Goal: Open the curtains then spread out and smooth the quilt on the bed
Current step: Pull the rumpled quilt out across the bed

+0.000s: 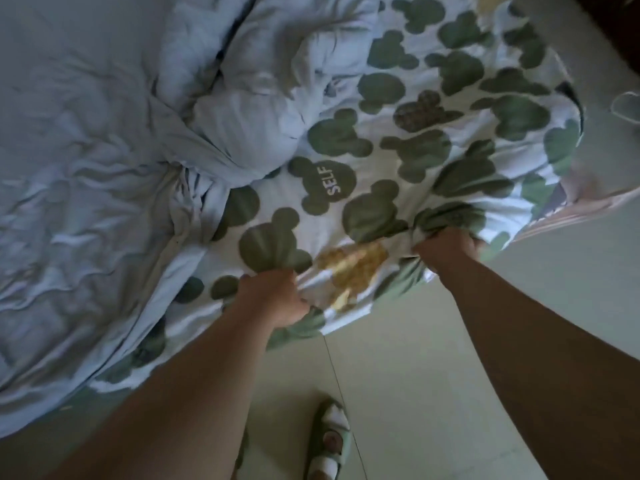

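Observation:
The quilt (398, 133) is white with green mouse-head shapes on one side and pale blue on the other. It lies bunched and twisted across the bed (69, 168), with the blue side knotted up near the middle. My left hand (277, 296) grips a fistful of the quilt's near edge. My right hand (446, 244) grips another bunch of the same edge, further right. Both arms reach forward from the foot side of the bed. No curtains are in view.
The pale blue wrinkled sheet covers the bed's left part. A light tiled floor (433, 375) lies below my arms, with my foot in a green and white sandal (329, 441) on it. A striped pinkish cloth (571, 209) shows at the right under the quilt.

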A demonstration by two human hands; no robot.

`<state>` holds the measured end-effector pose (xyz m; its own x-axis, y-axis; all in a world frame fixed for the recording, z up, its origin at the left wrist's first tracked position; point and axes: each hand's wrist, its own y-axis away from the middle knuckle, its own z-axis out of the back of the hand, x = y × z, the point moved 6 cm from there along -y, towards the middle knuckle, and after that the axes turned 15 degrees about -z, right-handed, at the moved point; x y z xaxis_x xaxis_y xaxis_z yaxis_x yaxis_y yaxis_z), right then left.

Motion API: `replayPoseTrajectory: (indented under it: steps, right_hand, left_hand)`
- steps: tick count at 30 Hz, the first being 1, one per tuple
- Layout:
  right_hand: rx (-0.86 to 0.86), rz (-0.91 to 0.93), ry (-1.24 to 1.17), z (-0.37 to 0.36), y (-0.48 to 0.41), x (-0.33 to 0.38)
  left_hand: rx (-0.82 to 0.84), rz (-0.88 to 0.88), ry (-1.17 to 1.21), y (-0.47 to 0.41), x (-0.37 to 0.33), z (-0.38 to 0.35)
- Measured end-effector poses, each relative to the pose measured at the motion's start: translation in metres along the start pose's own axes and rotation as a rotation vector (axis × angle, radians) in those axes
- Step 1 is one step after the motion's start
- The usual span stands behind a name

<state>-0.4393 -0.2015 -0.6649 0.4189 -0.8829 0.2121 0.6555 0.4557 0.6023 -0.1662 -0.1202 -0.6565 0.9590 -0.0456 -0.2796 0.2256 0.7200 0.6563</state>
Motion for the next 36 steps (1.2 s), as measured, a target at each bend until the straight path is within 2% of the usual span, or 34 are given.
replayPoseTrajectory:
  steps: [1, 4, 7, 9, 12, 15, 18, 22, 26, 31, 33, 36]
  right_hand:
    - [0.071, -0.034, -0.037, -0.002, -0.006, -0.007]
    - [0.219, -0.102, -0.494, 0.009, -0.020, -0.026]
    - [0.341, -0.276, -1.063, 0.015, -0.034, -0.043]
    - [0.403, -0.291, -1.225, 0.017, -0.044, -0.039]
    - [0.526, -0.268, -1.273, 0.025, -0.042, -0.018]
    - [0.733, -0.171, -1.273, 0.033, -0.035, 0.014]
    - [0.789, -0.155, -1.265, 0.044, -0.020, 0.038]
    - [0.706, -0.177, -1.360, 0.065, -0.020, 0.057]
    - [0.592, -0.272, -1.471, 0.081, -0.034, 0.063]
    - [0.551, -0.297, -1.492, 0.086, -0.039, 0.075]
    - [0.451, -0.304, -1.400, 0.093, -0.044, 0.077]
    - [0.113, -0.200, -1.196, 0.118, -0.050, 0.079]
  left_hand:
    - [-0.049, -0.023, 0.001, -0.003, -0.009, 0.000]
    - [-0.183, -0.151, -0.062, -0.022, -0.046, -0.004]
    - [-0.205, -0.210, -0.050, -0.043, -0.084, -0.006]
    - [-0.235, -0.237, -0.004, -0.055, -0.104, 0.000]
    - [-0.255, -0.256, 0.049, -0.068, -0.124, 0.013]
    - [-0.264, -0.267, 0.111, -0.074, -0.134, 0.025]
    - [-0.298, -0.265, 0.260, -0.080, -0.134, 0.033]
    - [-0.365, -0.302, 0.280, -0.092, -0.132, 0.047]
    - [-0.318, -0.288, 0.280, -0.100, -0.122, 0.061]
    - [-0.300, -0.304, 0.256, -0.104, -0.104, 0.078]
    - [-0.296, -0.299, 0.267, -0.107, -0.095, 0.081]
    - [-0.321, -0.277, 0.281, -0.106, -0.095, 0.080]
